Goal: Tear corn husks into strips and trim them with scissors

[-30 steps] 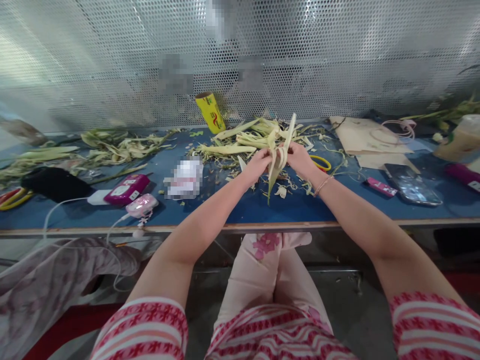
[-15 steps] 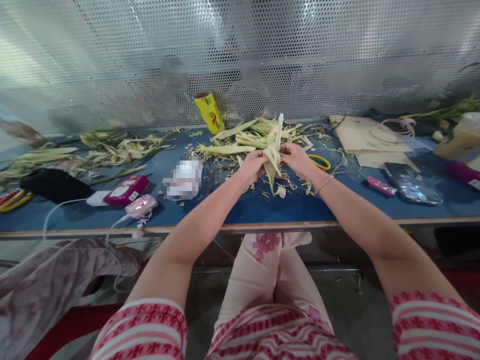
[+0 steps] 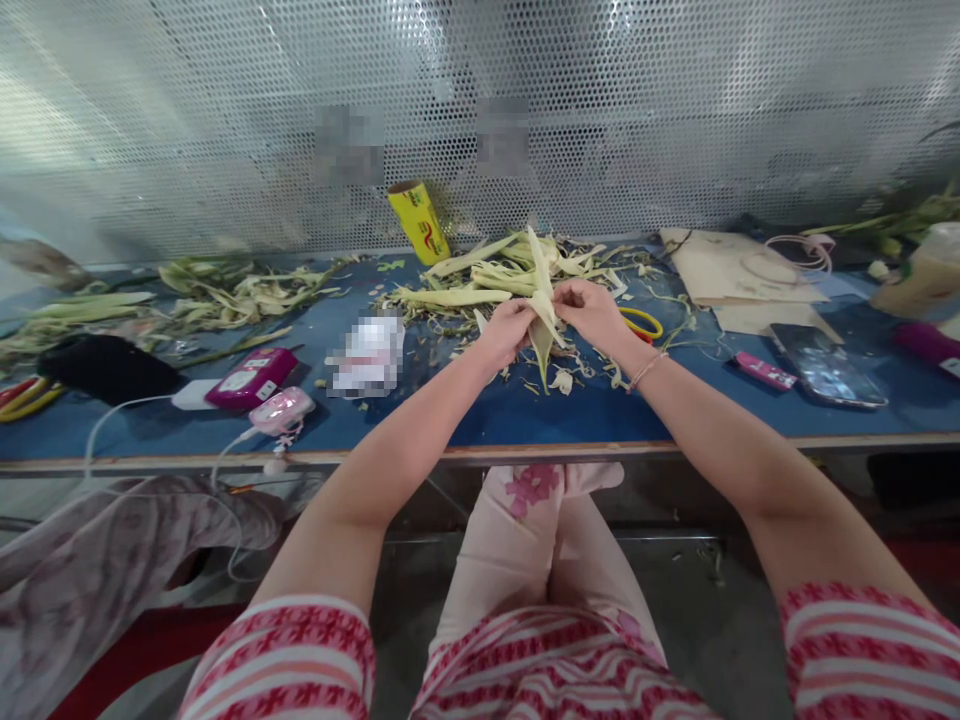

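Observation:
Over the blue table (image 3: 570, 415), both my hands pinch a pale green folded leaf strip (image 3: 543, 318). My left hand (image 3: 508, 330) grips its left side with fingers closed. My right hand (image 3: 594, 312) pinches its right side, a thin bracelet on the wrist. One end of the strip points up and away, the other hangs down toward the table. Behind my hands lies a heap of leaf strips (image 3: 495, 275); small leaf scraps (image 3: 562, 378) lie under them.
A yellow roll (image 3: 420, 222) leans on the perforated metal screen. A pink power bank (image 3: 252, 378), pink earbud case (image 3: 282, 410) and black pouch (image 3: 109, 365) lie left. Right: yellow scissors handle (image 3: 639, 324), phone (image 3: 826, 366), brown paper (image 3: 739, 280). More leaves (image 3: 225, 290) at far left.
The strip's upper end has swung from right-leaning to left-leaning as my hands fold it, and both hands moved slightly away from me and closer together.

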A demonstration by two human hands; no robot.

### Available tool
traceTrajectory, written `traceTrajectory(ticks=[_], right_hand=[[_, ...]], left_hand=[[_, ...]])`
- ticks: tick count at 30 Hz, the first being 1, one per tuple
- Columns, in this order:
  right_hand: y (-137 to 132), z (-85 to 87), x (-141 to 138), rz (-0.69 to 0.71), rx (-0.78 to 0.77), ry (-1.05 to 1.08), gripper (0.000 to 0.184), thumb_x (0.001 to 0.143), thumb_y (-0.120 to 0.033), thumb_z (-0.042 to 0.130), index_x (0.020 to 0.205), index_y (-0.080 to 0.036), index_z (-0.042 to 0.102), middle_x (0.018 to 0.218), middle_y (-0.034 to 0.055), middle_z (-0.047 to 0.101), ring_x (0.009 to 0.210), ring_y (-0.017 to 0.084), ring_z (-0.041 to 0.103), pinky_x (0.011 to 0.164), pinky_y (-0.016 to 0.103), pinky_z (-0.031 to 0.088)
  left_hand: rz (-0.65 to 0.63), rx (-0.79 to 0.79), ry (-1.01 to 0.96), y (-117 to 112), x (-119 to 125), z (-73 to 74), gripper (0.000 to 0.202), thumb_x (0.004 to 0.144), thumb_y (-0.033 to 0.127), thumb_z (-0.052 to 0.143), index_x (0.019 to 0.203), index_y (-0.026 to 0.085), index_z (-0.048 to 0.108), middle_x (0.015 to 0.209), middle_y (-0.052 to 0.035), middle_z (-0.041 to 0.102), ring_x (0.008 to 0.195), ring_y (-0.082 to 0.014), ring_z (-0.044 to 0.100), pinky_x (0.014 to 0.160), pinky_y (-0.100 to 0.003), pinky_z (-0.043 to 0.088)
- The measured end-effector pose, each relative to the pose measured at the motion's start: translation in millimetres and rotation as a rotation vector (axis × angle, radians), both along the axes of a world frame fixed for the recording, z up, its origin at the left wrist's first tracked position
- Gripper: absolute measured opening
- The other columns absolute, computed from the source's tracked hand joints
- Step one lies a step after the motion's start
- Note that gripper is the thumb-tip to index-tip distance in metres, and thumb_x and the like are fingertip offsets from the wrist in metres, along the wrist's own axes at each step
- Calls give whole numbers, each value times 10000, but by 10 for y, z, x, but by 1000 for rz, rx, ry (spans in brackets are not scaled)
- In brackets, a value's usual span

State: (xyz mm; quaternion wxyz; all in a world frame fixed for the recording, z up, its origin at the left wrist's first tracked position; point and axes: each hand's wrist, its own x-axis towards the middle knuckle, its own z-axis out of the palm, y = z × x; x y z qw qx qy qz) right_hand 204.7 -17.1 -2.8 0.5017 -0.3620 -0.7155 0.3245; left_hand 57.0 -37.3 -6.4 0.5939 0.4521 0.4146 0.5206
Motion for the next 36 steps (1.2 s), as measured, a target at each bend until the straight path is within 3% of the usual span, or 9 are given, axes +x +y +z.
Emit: traceTrajectory(ticks=[4, 9, 12, 16, 22, 27, 31, 36], right_hand=[[-45, 36, 2, 43, 33, 2, 230, 704, -356, 772, 726, -199, 606, 702, -10, 606, 676, 139, 532, 699, 320, 468], [-75, 44, 18, 179, 19, 56, 308, 679, -424, 822, 750, -199, 623, 779, 4, 623, 791, 168, 579, 786, 349, 491], [-71, 41, 28, 229, 2, 82, 313, 697, -438, 822, 769, -206, 624, 767, -3, 608, 777, 164, 569, 767, 348, 491], [-40, 32, 20, 157, -52, 101, 327, 716, -445, 811, 752, -216, 580, 710, -17, 558, 690, 143, 525, 682, 325, 478], [7, 0, 0, 25, -175, 176, 338, 700, -412, 797, 725, -214, 524, 646, -26, 524, 616, 126, 495, 605, 303, 458], [2, -11, 1, 57, -130, 66, 285, 664, -335, 803, 735, -196, 564, 686, -17, 576, 637, 125, 513, 621, 299, 469], [19, -49, -9, 107, -142, -8, 249, 686, -308, 779, 734, -199, 560, 699, -8, 611, 647, 138, 550, 635, 314, 511], [34, -100, -13, 171, -132, -46, 427, 623, -359, 841, 907, -207, 560, 866, 17, 645, 750, 169, 615, 694, 349, 572]], left_hand=[[-7, 21, -24, -12, -1, 7, 107, 812, 132, 715, 733, 113, 645, 553, 0, 627, 528, -99, 599, 586, -207, 491], [95, 2, 10, -84, 4, 93, 155, 833, 83, 645, 692, 130, 601, 491, 54, 544, 430, -60, 470, 501, -191, 399], [117, 9, 34, -94, -2, 105, 139, 839, 82, 621, 714, 139, 600, 491, 61, 534, 429, -66, 463, 478, -194, 382], [56, 41, 72, -92, -15, 96, 148, 834, 157, 675, 711, 145, 592, 519, 43, 559, 448, -65, 494, 508, -201, 426], [-10, 98, 57, -136, -31, 136, 246, 727, 207, 807, 825, 155, 588, 711, 16, 666, 647, -98, 637, 685, -232, 539], [34, 146, 13, -161, -44, 162, 143, 840, 246, 705, 839, 178, 580, 696, 29, 623, 625, -83, 616, 670, -217, 536], [90, 60, 3, -123, -59, 141, 200, 900, 322, 627, 775, 176, 571, 625, 15, 608, 564, -90, 591, 642, -224, 532], [42, -51, -48, -35, -58, 67, 84, 837, 186, 599, 758, 158, 605, 541, 4, 595, 512, -122, 589, 581, -233, 501]])
